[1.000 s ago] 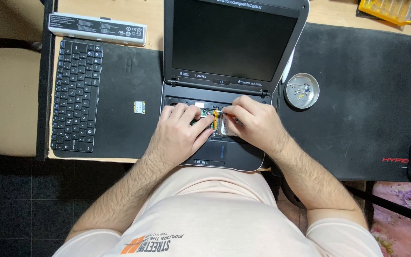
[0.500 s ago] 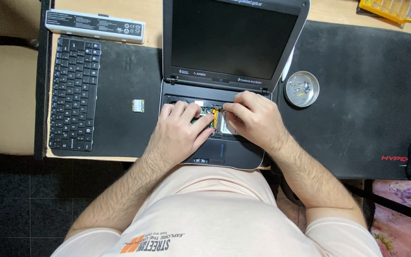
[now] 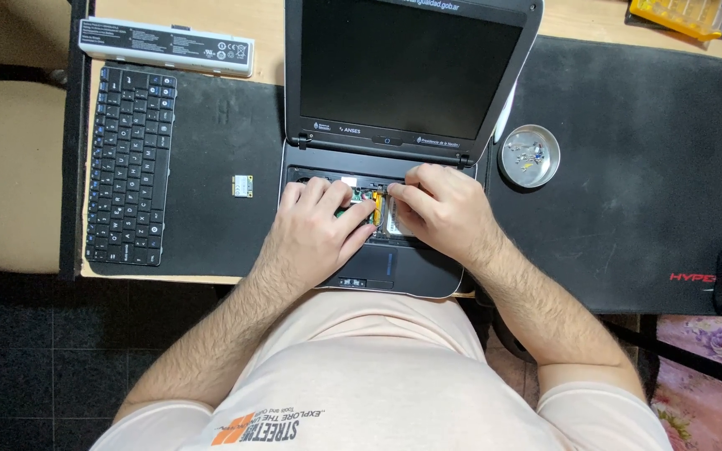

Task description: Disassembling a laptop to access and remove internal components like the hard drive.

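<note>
An open black laptop sits in front of me with its keyboard taken out, so the inner parts of the base show. My left hand lies on the left of the opened base, fingers spread over a green board. My right hand is curled on the right side, its fingertips at a small orange strip between the two hands. Whether those fingers pinch the strip is hidden. The dark screen stands upright behind both hands.
A loose black keyboard lies on the left on a black mat, with a small square chip card beside it. A long grey battery lies at the back left. A round metal dish with screws stands right of the laptop.
Both hands stay in the opened laptop base; only the fingertips shift slightly around the orange strip.
</note>
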